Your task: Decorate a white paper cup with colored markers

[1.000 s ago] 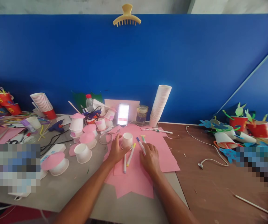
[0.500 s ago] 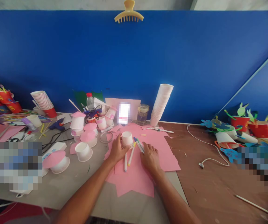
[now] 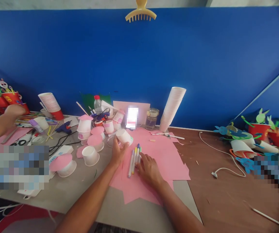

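My left hand [image 3: 119, 154] is closed around a white paper cup [image 3: 123, 136], which is tilted, with a small green mark near its rim. Below it, several felt-tip markers [image 3: 132, 161] with purple, yellow, blue and green ends lie side by side on a pink paper sheet [image 3: 166, 158]. My right hand [image 3: 149, 168] rests on the sheet at the right of this row, its fingers curled against the nearest markers. Part of the green-ended marker is hidden under the fingers.
Several cups with pink paper tops [image 3: 63, 163] stand at the left by a power strip [image 3: 63, 153]. A tall cup stack [image 3: 173, 108] and a glass jar [image 3: 152, 119] stand behind the sheet. At far left is another person's hand [image 3: 15, 110]. A white cable [image 3: 223, 157] lies right.
My left hand has tilted the cup and shifted it left. My right hand has brought its markers down beside the others. Another person's arm has come in at the left.
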### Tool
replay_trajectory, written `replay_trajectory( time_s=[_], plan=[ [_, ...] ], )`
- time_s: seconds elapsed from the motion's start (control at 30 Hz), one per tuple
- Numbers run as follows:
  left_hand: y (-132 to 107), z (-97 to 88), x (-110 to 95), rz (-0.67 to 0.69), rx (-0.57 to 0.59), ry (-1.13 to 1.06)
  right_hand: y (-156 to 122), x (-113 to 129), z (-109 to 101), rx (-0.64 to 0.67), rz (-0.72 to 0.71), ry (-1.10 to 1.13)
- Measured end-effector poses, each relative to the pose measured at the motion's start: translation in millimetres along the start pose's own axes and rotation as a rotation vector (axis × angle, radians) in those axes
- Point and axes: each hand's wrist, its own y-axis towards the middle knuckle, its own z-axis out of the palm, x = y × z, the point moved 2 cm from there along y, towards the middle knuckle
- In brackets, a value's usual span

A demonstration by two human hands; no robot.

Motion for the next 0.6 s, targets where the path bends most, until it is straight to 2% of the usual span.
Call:
replay_trajectory(
  time_s=[0.2, 0.3, 0.47, 0.6],
  plan=[
    [-4, 0.2, -10, 0.076, 0.014, 0.026, -9, 19, 0, 0.105, -0.346, 0.159],
    [-6, 0.2, -14, 0.140, 0.033, 0.036, -8, 19, 5, 0.098, -0.402, 0.223],
    [-16, 5.7, -19, 0.217, 0.176, 0.036, -1, 0, 4, -0.185, -0.270, 0.389],
    [-30, 12.8, -22, 0.305, 0.340, 0.117, 0, -16, -11, -0.495, -0.026, 0.463]
  ],
)
